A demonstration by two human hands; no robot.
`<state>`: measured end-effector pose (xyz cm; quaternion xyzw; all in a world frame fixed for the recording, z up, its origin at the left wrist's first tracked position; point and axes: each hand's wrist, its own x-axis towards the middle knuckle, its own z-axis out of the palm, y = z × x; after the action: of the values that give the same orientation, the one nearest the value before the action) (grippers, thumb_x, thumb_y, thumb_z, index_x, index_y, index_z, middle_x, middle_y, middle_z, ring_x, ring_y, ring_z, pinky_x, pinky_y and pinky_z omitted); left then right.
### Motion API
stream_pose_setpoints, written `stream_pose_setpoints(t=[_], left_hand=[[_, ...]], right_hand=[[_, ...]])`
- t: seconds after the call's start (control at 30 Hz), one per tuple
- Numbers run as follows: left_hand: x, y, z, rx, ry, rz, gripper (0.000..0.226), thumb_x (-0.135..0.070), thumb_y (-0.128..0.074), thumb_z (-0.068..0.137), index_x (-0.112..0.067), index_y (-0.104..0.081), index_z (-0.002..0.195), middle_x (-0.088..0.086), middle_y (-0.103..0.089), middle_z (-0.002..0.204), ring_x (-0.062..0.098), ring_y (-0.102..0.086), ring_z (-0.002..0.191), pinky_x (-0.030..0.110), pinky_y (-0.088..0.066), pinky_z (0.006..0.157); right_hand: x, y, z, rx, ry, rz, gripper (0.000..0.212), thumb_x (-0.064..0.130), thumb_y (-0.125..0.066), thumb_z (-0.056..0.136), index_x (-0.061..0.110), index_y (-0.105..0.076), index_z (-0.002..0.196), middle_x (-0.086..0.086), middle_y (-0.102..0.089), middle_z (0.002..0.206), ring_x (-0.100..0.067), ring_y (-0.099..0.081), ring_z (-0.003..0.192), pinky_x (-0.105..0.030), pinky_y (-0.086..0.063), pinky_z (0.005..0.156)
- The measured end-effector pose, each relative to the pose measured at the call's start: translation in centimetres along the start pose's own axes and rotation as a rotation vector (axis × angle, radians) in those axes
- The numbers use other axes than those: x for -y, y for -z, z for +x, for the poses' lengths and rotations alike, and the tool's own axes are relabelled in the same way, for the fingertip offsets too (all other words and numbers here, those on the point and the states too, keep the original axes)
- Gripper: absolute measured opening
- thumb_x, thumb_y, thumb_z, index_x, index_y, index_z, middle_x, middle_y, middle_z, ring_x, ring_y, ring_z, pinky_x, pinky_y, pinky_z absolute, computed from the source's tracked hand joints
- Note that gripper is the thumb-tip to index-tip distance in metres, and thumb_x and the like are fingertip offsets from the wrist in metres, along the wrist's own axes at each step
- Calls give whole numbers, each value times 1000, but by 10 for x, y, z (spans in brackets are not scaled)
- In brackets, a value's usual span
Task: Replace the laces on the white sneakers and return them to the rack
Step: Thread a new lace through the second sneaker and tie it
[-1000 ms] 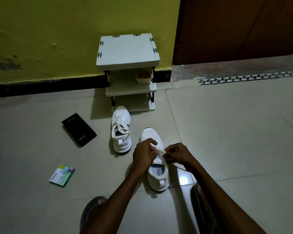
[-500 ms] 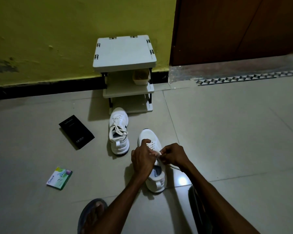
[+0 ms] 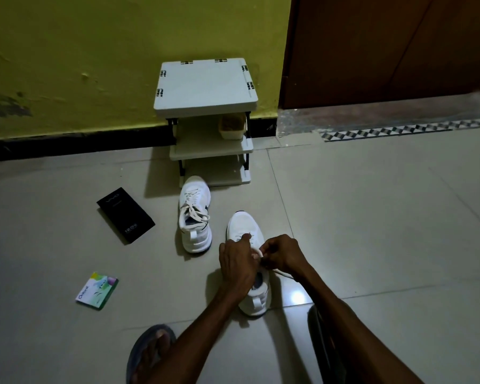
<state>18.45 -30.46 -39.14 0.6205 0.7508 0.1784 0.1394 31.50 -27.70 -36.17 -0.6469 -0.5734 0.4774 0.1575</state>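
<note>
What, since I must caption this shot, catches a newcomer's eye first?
At centre, the left hand and right hand pinch a lace over a white sneaker on the floor. Behind it to the left stands the second sneaker, laced, before a small white rack against the yellow wall.

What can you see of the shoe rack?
The rack is a small, pale, plastic-looking stand of three flat shelves on thin black posts, with dark clips along the top's edges. It stands upright on the floor by the yellow wall. A basket sits at the middle shelf's right. A sneaker points its toe at the bottom shelf; contact unclear.
</note>
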Motion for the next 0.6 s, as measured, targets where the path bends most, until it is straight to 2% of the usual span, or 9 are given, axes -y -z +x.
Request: stream_pose_setpoints(t=[0.1,0.3,0.37,0.47,0.53,0.6], left_hand=[[2,3,5,29,22,-70,51,-26,-64,80,-23,-56,130,7,-71,105,27,-61,105,33,-36,93],[2,0,4,50,-21,-62,51,-24,-63,74,-29,-59,125,2,-70,104,25,-60,101,29,-31,86],[2,0,4,39,-18,-97,41,-27,-62,74,-30,-66,114,1,-71,99,24,-60,98,29,-31,84],[4,4,2,22,-43,-127,23,-31,-57,68,-30,-72,85,-6,-71,79,16,-62,86,28,-33,79],[7,5,3,30,-46,-144,14,-27,-63,70,-30,-70,83,-7,-70,77,15,-61,85,28,-33,78],[10,7,4,35,-61,-134,13,-27,-68,76,-30,-66,88,-5,-70,80,17,-60,86,28,-29,75]], right_hand=[[-1,-1,3,2,45,-111,27,5,-85,61,26,-69,61,-4,-71,69,-24,-72,76,-41,-60,77],[2,0,0,13,53,-123,21,5,-84,61,18,-75,74,-3,-73,75,-16,-69,71,-36,-60,76],[-1,2,-1,26,58,-123,22,7,-85,60,18,-76,77,-2,-74,77,-15,-69,72,-37,-60,77],[-2,2,0,49,115,-174,22,17,-83,57,26,-73,75,0,-74,78,-17,-71,79,-39,-59,78],[-3,5,0,74,130,-158,18,26,-78,59,32,-69,73,-2,-74,80,-20,-71,79,-41,-60,77],[-5,6,1,93,111,-85,8,22,-76,74,25,-71,78,-7,-74,81,-25,-72,78,-44,-60,78]])
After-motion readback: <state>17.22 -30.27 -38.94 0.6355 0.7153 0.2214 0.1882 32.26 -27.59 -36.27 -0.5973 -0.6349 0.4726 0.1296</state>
